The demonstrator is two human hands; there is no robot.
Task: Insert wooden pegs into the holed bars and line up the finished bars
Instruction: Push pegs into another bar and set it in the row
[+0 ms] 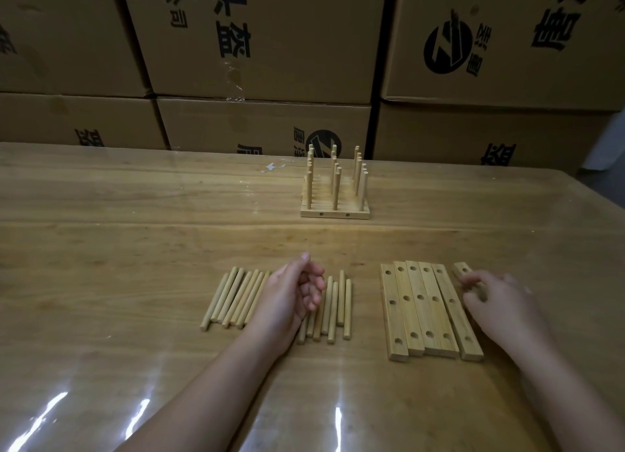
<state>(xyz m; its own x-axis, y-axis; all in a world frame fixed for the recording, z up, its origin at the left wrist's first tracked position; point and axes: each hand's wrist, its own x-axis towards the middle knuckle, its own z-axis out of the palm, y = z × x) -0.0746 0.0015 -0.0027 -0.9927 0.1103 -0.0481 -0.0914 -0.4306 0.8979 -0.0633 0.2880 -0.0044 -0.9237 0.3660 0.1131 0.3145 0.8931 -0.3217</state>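
Left hand (297, 289) hovers over the loose pegs (233, 299) lying in a row on the worktop (135, 231), grip loosely curled and empty. Right hand (497, 299) has its grip closed on a single holed bar (461, 269), just right of five holed bars (419, 309) lying side by side. Finished bars (334, 198) with upright pegs stand lined up further back, mid-worktop.
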